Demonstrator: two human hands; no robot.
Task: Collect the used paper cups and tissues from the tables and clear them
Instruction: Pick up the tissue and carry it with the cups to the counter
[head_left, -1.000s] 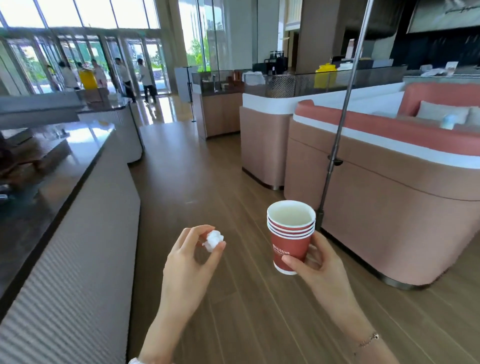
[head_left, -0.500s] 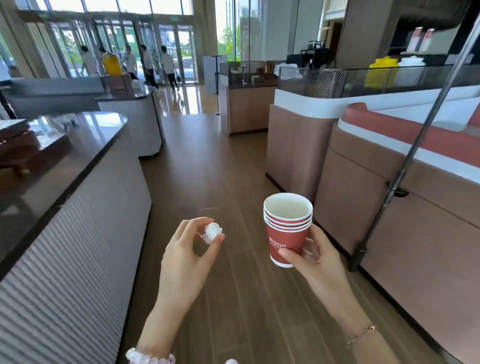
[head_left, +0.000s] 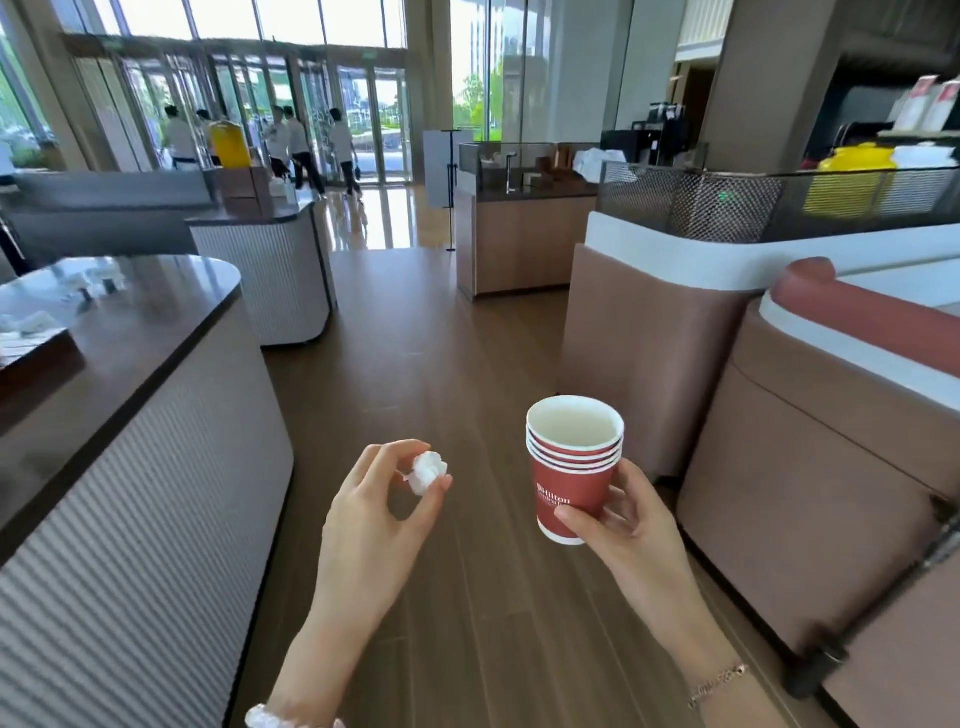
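A stack of several red paper cups (head_left: 571, 478) with white rims stands upright in my right hand (head_left: 631, 525), whose fingers and thumb wrap its lower half. My left hand (head_left: 379, 514) pinches a small crumpled white tissue (head_left: 427, 470) between thumb and fingertips. Both hands are held out in front of me above the wooden floor, the tissue about a hand's width left of the cups.
A long counter with a dark glossy top (head_left: 130, 332) and ribbed white side runs along my left. Tan and red booth backs (head_left: 810, 467) line the right. The wooden aisle (head_left: 441, 353) leads ahead to another counter (head_left: 519, 239) and glass doors with several people (head_left: 296, 145).
The view has swung left and moved forward down the aisle; the booth and pole slid to the right edge. Both hands keep the same hold on cups and tissue.
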